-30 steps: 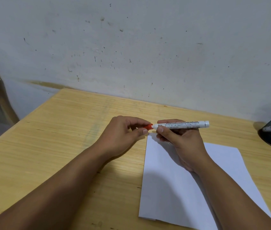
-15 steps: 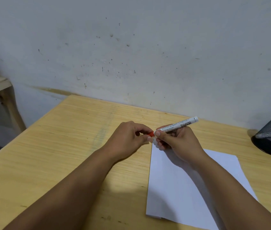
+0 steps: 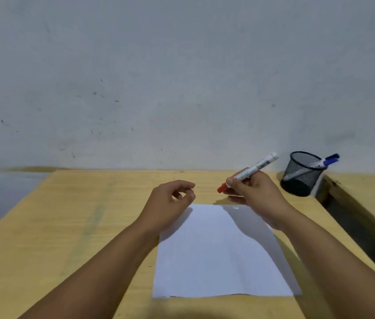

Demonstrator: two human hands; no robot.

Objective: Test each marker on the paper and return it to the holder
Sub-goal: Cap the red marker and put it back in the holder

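Observation:
My right hand [image 3: 256, 195] grips a white marker [image 3: 258, 167] with a red cap [image 3: 222, 188], held above the far edge of the white paper [image 3: 216, 254]. The red end points left and down, and the marker's tail points up toward the holder. My left hand [image 3: 170, 203] hovers just left of the red cap with its fingers loosely curled and nothing in it. The black mesh holder [image 3: 301, 178] stands at the table's back right with a blue marker [image 3: 330, 158] leaning out of it.
The paper lies on a light wooden table [image 3: 67, 226] pushed against a grey wall. Right of the holder a dark gap [image 3: 354, 229] separates this table from another wooden surface.
My left hand has let go of the red cap and drawn away to the left. My right hand has moved right toward the holder with the marker. The view has shifted right, so the holder now shows fully.

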